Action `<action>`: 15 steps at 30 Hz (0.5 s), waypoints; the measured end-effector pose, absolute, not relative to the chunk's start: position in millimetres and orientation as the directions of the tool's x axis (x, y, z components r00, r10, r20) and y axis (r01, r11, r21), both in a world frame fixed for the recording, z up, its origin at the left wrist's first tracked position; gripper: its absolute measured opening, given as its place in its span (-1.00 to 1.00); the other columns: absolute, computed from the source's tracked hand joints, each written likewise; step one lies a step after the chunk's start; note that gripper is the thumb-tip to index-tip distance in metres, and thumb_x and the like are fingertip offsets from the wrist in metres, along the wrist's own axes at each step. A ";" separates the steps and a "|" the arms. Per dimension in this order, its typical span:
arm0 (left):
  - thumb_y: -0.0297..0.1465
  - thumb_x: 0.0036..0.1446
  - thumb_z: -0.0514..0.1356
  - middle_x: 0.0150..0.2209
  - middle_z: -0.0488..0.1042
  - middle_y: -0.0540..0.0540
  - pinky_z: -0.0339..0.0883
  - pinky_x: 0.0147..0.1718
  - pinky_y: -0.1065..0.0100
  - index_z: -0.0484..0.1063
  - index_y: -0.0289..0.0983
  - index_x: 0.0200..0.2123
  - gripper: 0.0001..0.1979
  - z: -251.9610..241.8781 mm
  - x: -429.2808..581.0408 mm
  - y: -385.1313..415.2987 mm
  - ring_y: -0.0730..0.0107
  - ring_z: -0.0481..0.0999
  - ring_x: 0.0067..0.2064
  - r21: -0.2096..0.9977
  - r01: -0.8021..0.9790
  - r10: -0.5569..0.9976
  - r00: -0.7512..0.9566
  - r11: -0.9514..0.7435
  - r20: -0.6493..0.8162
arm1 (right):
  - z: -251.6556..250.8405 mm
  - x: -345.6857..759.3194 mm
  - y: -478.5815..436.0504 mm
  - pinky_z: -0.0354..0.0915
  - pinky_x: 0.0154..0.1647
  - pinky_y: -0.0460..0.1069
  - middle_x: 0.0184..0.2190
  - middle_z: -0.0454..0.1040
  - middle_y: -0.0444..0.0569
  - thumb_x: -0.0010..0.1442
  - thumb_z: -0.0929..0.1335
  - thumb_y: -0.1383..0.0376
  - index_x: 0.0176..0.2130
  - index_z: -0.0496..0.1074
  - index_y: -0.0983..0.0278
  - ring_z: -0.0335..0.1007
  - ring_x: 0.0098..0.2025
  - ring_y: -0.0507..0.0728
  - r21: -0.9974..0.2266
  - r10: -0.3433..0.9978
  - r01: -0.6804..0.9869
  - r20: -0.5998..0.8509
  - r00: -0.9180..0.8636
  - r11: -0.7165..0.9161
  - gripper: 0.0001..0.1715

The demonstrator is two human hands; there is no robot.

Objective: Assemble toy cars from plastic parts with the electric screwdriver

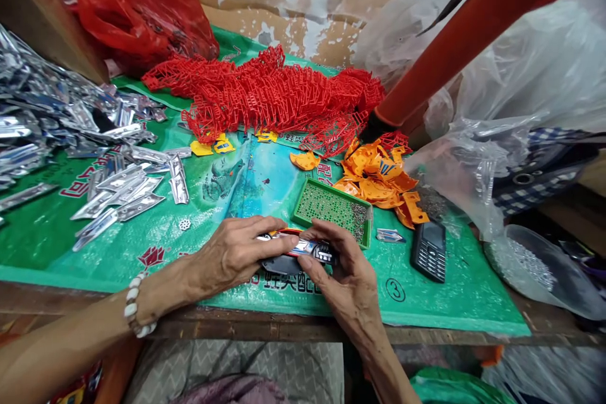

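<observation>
A grey patterned cloth (165, 372) lies below the wooden edge of the table (265, 326), whose top is covered by a glossy green sheet (426, 309). Above its near part, the left hand (241, 246) and right hand (348, 265) share a toy assembly (307, 247), each grip closed on one end. Just beyond sits a green tray (302, 199) of metal bits, a keypad phone (430, 250) to its right. Silver pieces (125, 189) spread leftward; orange shells (376, 177) heap behind the phone. Farther back, red frames (265, 98) pile up, and a slanting pole (464, 50) partly blocks clear plastic (516, 76). A patchy brown wall (237, 19) stands behind.
</observation>
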State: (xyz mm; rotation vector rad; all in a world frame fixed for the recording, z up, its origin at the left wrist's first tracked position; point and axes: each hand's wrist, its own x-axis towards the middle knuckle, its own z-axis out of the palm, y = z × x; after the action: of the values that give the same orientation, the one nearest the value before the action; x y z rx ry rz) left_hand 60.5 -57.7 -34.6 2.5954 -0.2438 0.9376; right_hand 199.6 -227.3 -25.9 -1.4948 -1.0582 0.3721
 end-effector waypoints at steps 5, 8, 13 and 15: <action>-0.60 0.34 0.00 -0.08 0.56 -0.22 0.47 -0.28 0.37 0.41 -0.29 0.06 -0.67 -30.2 61.9 -60.5 0.29 0.60 -0.16 0.233 -0.269 -0.052 0.752 -0.935 0.657 | -22.9 197.3 -227.6 0.49 -0.01 -0.08 -0.11 0.56 -0.15 0.17 0.49 0.32 0.08 0.44 -0.03 0.56 -0.08 0.03 -0.925 0.778 0.371 0.288 0.558 0.076 -0.50; -0.56 0.37 -0.03 -0.19 0.59 -0.23 0.48 -0.32 0.33 0.43 -0.31 -0.02 -0.72 -22.2 63.0 -64.1 0.26 0.61 -0.23 0.145 -0.242 -0.081 0.728 -0.959 0.681 | -22.6 194.4 -227.9 0.50 -0.05 -0.06 -0.13 0.57 -0.12 0.16 0.50 0.32 0.05 0.45 0.03 0.57 -0.10 0.05 -0.922 0.769 0.382 0.288 0.571 0.061 -0.53; -0.47 0.47 -0.07 -0.23 0.60 -0.19 0.45 -0.39 0.35 0.41 -0.28 -0.05 -0.74 -23.3 64.9 -67.2 0.30 0.59 -0.28 0.084 -0.197 -0.079 0.697 -0.977 0.712 | -8.6 210.8 -236.4 0.47 0.00 0.00 -0.10 0.61 -0.11 0.21 0.47 0.30 0.10 0.44 0.03 0.57 -0.06 0.07 -0.859 0.749 0.512 0.356 0.559 0.027 -0.53; -0.46 0.47 -0.08 -0.23 0.60 -0.18 0.43 -0.40 0.34 0.41 -0.26 -0.03 -0.74 -28.4 65.7 -66.9 0.29 0.58 -0.30 0.082 -0.189 -0.074 0.694 -0.979 0.716 | 8.3 230.1 -236.7 0.43 0.05 0.04 -0.13 0.62 -0.11 0.20 0.47 0.29 0.02 0.51 0.06 0.56 -0.07 0.07 -0.804 0.613 0.594 0.460 0.642 -0.020 -0.63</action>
State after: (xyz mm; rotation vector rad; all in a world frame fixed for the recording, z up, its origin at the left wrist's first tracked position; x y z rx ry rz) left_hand 65.7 -66.9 -28.4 2.7525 -0.2148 1.1535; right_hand 230.1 -236.7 8.3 -1.6843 -0.9975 0.0201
